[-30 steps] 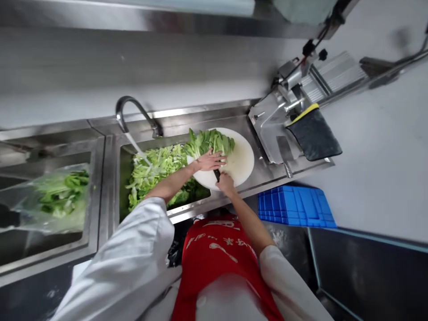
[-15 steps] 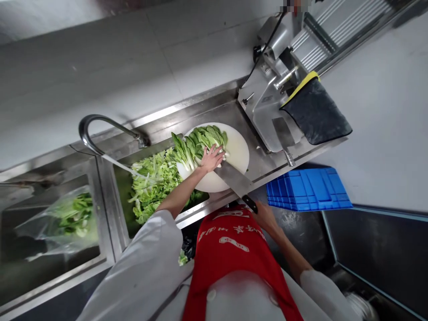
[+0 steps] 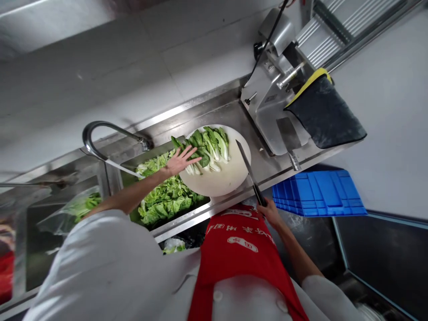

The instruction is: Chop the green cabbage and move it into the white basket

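Leafy greens (image 3: 214, 145) with white stems lie bunched on the far side of a round white cutting board (image 3: 230, 176). My left hand (image 3: 180, 162) is open, fingers spread, at the board's left edge over the nearest stems; whether it touches them I cannot tell. In my right hand (image 3: 270, 211) is the black handle of a cleaver (image 3: 245, 156). Its blade is turned nearly edge-on above the right part of the board, apart from the greens. Many loose leaves (image 3: 167, 196) fill the sink basin beside the board.
A curved faucet (image 3: 110, 127) with a pale hose reaches over the basin. To the right stand a metal slicer (image 3: 264, 107), a second cleaver (image 3: 287, 133) and a dark cloth (image 3: 327, 111). A blue crate (image 3: 321, 191) sits below the counter's edge. Bagged greens (image 3: 87, 205) lie in the left basin.
My left hand has moved left off the greens, and its fingers have spread. The cleaver has swung away from the stems to the right, its blade turning nearly edge-on.
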The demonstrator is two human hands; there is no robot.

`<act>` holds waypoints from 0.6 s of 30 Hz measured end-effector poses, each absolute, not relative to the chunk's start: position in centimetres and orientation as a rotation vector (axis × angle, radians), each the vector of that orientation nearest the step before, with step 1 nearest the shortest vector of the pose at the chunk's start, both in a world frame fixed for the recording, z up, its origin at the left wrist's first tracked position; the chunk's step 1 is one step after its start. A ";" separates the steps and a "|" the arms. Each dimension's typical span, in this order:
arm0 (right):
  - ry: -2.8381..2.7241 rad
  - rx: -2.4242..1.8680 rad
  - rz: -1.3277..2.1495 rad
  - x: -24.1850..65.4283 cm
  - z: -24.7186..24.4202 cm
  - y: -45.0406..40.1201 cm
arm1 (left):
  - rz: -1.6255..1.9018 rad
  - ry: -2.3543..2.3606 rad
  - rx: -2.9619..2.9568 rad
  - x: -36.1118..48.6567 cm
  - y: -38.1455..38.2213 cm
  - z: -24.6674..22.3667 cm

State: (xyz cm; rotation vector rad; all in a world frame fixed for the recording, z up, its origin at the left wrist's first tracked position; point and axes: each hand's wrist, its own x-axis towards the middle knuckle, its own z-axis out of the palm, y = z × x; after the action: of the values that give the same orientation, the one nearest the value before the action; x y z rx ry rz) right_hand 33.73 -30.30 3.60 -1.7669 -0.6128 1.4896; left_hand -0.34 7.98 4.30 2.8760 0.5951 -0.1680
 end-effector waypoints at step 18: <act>-0.496 -1.670 1.575 34.2 3.3 -22.0 | -0.376 0.932 2.821 19.1 4.0 2.2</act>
State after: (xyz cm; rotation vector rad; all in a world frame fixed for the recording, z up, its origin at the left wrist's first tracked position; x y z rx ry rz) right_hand 34.19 -22.04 3.32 -1.6699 -0.4963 1.5748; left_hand 19.12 4.02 2.20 2.8215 0.9321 -0.3758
